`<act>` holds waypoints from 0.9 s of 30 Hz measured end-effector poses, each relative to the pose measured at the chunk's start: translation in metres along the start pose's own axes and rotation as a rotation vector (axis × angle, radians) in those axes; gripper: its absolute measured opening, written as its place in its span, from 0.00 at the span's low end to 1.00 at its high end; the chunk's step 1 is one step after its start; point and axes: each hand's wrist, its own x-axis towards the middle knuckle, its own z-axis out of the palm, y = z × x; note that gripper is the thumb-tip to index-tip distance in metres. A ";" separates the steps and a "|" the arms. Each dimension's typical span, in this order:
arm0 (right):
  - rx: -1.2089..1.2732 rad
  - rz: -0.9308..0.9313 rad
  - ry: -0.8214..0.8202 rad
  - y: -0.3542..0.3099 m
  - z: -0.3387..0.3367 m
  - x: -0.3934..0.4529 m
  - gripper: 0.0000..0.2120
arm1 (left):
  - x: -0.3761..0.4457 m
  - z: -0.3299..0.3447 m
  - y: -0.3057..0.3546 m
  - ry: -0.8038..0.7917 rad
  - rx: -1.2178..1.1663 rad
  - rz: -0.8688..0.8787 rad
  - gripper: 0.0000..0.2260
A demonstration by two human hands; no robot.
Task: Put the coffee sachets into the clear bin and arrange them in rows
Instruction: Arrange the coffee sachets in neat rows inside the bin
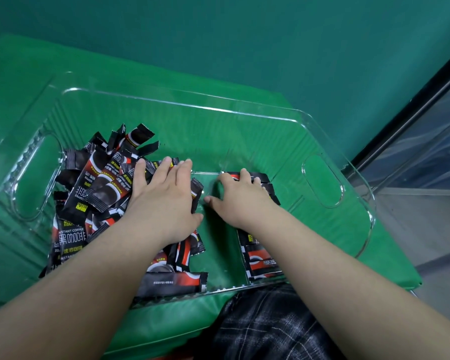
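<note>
A clear plastic bin point(320, 126) with handle cut-outs sits on a green cloth. A loose heap of black and red coffee sachets point(99, 183) fills its left half. My left hand point(164, 201) lies flat on the heap's right side, fingers straight. A neat row of sachets point(260, 258) runs along the bin's right-centre, from the near wall toward the middle. My right hand point(234, 196) rests on the far end of that row, fingertips bent down onto the top sachets, thumb spread to the left on the bin floor.
The bin's far half and right end hold no sachets. The green cloth point(390, 255) ends just right of the bin, with grey floor and a dark rail point(411, 100) beyond. Plaid-clad legs point(265, 326) show below the near edge.
</note>
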 end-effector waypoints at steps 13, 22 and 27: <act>0.153 -0.163 0.285 -0.007 -0.007 0.001 0.16 | 0.000 -0.001 0.000 -0.012 -0.005 0.001 0.42; 0.419 -0.239 0.086 -0.027 -0.013 0.014 0.12 | 0.001 0.001 -0.001 0.009 -0.027 0.005 0.43; 0.543 -0.187 0.144 -0.014 -0.018 0.007 0.04 | 0.002 0.001 -0.002 0.002 -0.024 0.006 0.44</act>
